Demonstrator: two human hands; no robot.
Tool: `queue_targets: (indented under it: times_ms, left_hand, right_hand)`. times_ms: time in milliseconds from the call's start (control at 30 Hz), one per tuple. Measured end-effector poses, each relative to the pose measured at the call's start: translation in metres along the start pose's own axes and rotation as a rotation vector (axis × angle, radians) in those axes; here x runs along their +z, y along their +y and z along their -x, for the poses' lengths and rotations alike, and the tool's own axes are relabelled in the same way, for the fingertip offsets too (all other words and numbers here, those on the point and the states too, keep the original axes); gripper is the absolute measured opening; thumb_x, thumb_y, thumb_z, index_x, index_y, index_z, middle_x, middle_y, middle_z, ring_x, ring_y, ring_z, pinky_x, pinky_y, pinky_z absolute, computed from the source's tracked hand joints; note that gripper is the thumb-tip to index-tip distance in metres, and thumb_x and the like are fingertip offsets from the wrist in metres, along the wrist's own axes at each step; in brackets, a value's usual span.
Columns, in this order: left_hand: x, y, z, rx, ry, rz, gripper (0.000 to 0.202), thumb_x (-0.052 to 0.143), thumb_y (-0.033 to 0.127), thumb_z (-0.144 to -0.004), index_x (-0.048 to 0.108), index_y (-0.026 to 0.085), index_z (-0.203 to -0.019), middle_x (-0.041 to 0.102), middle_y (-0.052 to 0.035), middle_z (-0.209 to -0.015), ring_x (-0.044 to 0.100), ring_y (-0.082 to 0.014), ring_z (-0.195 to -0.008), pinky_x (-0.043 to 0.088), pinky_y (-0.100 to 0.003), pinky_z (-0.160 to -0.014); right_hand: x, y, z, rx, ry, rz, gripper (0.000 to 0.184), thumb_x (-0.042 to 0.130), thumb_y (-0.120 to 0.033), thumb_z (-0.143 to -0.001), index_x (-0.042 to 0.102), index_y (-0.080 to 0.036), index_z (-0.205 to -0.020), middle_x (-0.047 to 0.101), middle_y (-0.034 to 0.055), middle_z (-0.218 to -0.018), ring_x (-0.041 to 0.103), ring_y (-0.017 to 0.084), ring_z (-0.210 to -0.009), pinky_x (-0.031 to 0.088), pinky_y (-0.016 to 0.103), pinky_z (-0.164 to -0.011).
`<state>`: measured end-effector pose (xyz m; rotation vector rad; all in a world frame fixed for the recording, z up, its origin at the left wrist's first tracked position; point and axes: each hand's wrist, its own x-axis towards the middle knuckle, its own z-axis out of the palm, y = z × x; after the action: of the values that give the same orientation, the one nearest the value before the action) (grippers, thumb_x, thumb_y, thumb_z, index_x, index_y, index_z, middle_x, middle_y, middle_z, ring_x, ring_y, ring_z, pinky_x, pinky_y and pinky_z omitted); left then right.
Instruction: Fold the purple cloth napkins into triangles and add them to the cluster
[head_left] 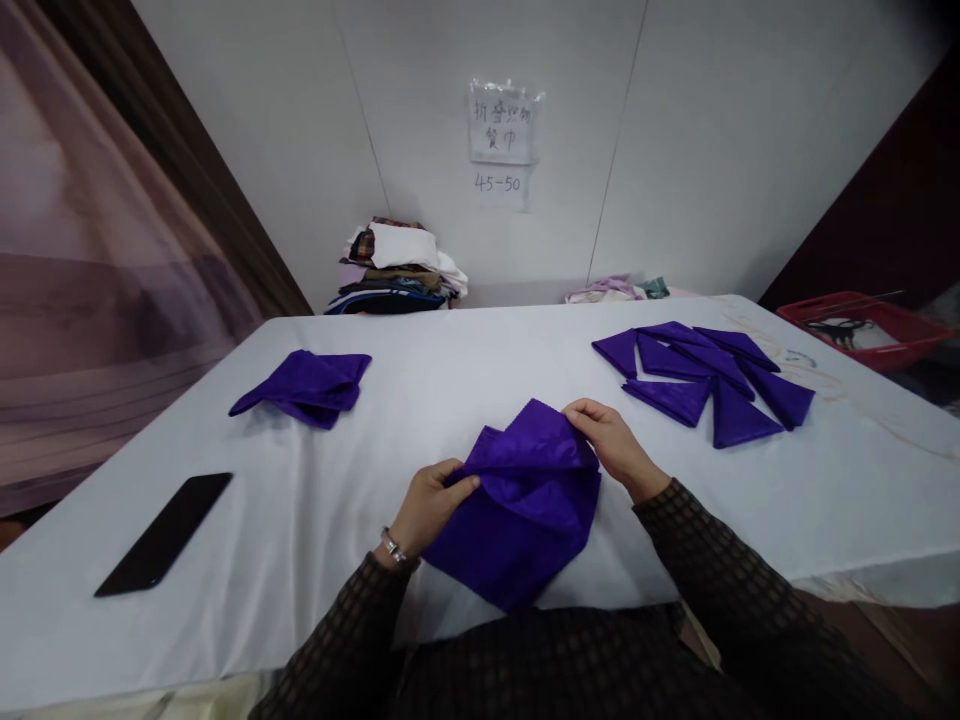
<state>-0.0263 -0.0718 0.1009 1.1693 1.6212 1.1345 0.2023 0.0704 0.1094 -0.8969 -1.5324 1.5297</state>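
Note:
A purple cloth napkin (525, 510) lies partly folded on the white table (465, 370) right in front of me. My left hand (429, 502) is closed on its left edge, fingers pinching the fabric. My right hand (611, 440) pinches the napkin's upper right corner. A loose pile of unfolded purple napkins (307, 387) rests at the left. Several purple napkins folded into triangles (705, 378) are spread out at the right.
A black phone (165, 533) lies near the table's left front edge. A stack of folded clothes (397, 268) stands by the back wall, more fabric (611, 289) to its right. A red basket (862, 325) is at the far right. Paper signs (501, 125) hang on the wall.

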Motion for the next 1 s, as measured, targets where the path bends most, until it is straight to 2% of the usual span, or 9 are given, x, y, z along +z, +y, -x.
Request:
queue_targets:
  times_ms: [167, 267, 333, 433, 567, 733, 800, 867, 1000]
  left_hand:
    - [0.000, 0.003, -0.001, 0.052, 0.030, -0.050, 0.014, 0.063, 0.032, -0.069, 0.065, 0.018, -0.065, 0.060, 0.0042, -0.059, 0.052, -0.0101, -0.058, 0.041, -0.021, -0.056]
    - [0.001, 0.003, -0.002, 0.070, 0.039, -0.061, 0.011, 0.061, 0.028, -0.069, 0.066, 0.019, -0.067, 0.065, 0.0033, -0.064, 0.055, -0.0114, -0.061, 0.044, -0.022, -0.058]
    - [0.000, 0.003, -0.002, 0.079, 0.036, -0.085, 0.011, 0.059, 0.027, -0.070, 0.066, 0.019, -0.068, 0.066, 0.0030, -0.065, 0.057, -0.0120, -0.062, 0.044, -0.022, -0.060]
    - [-0.004, 0.005, -0.003, 0.117, 0.011, -0.160, 0.011, 0.057, 0.026, -0.071, 0.065, 0.019, -0.069, 0.066, 0.0027, -0.066, 0.058, -0.0127, -0.063, 0.045, -0.023, -0.061]
    - [-0.016, 0.002, -0.011, 0.273, 0.032, -0.484, 0.013, 0.054, 0.023, -0.074, 0.066, 0.022, -0.078, 0.068, 0.0001, -0.076, 0.061, -0.0164, -0.075, 0.046, -0.027, -0.071]
    - [-0.028, -0.002, -0.021, 0.352, 0.468, -0.786, 0.025, 0.056, 0.024, -0.076, 0.061, 0.020, -0.101, 0.062, -0.0088, -0.104, 0.060, -0.0202, -0.084, 0.046, -0.033, -0.075]
    - [-0.025, -0.001, -0.018, 0.318, 0.624, -0.709, 0.029, 0.057, 0.035, -0.078, 0.058, 0.018, -0.102, 0.061, -0.0075, -0.096, 0.058, -0.0184, -0.075, 0.047, -0.031, -0.068]
    - [-0.018, -0.002, -0.012, 0.252, 0.675, -0.525, 0.033, 0.057, 0.044, -0.078, 0.055, 0.019, -0.098, 0.059, -0.0023, -0.081, 0.057, -0.0161, -0.067, 0.047, -0.030, -0.063]
    - [0.005, -0.012, 0.004, 0.086, 0.484, -0.121, 0.041, 0.050, 0.052, -0.080, 0.053, 0.019, -0.103, 0.064, -0.0047, -0.090, 0.062, -0.0173, -0.078, 0.050, -0.032, -0.070]
  right_hand:
    - [0.003, 0.004, 0.008, 0.033, -0.145, 0.046, 0.028, 0.061, -0.042, -0.079, 0.064, -0.021, -0.098, 0.065, 0.0027, -0.090, 0.057, 0.016, -0.081, 0.043, 0.030, -0.074]
    - [0.007, 0.011, 0.014, 0.068, -0.271, 0.049, 0.042, 0.069, -0.036, -0.072, 0.060, -0.023, -0.111, 0.062, 0.0000, -0.086, 0.056, 0.013, -0.074, 0.043, 0.028, -0.070]
    - [0.009, 0.013, 0.018, 0.095, -0.361, 0.082, 0.043, 0.073, -0.033, -0.068, 0.062, -0.022, -0.108, 0.059, -0.0024, -0.078, 0.053, 0.011, -0.067, 0.042, 0.026, -0.065]
    - [0.010, 0.009, 0.021, 0.125, -0.458, 0.135, 0.021, 0.070, -0.035, -0.071, 0.066, -0.019, -0.084, 0.057, -0.0030, -0.069, 0.049, 0.010, -0.060, 0.040, 0.025, -0.059]
    - [0.004, -0.011, 0.015, 0.063, -0.283, 0.038, 0.016, 0.069, -0.034, -0.072, 0.062, -0.019, -0.075, 0.057, -0.0029, -0.066, 0.049, 0.010, -0.058, 0.039, 0.023, -0.054]
    - [-0.003, -0.040, -0.006, -0.052, 0.010, -0.260, 0.016, 0.073, -0.027, -0.068, 0.062, -0.022, -0.078, 0.059, -0.0049, -0.068, 0.050, 0.009, -0.056, 0.039, 0.020, -0.050]
    - [-0.004, -0.049, -0.012, -0.078, 0.084, -0.345, 0.017, 0.074, -0.025, -0.066, 0.061, -0.023, -0.077, 0.059, -0.0056, -0.068, 0.051, 0.009, -0.056, 0.041, 0.019, -0.050]
    - [-0.003, -0.056, -0.016, -0.097, 0.126, -0.406, 0.017, 0.075, -0.025, -0.066, 0.061, -0.023, -0.077, 0.060, -0.0058, -0.068, 0.054, 0.009, -0.058, 0.044, 0.019, -0.053]
    - [0.000, -0.066, -0.017, -0.164, 0.139, -0.460, 0.016, 0.074, -0.025, -0.068, 0.062, -0.022, -0.078, 0.064, -0.0044, -0.073, 0.059, 0.010, -0.063, 0.049, 0.022, -0.060]
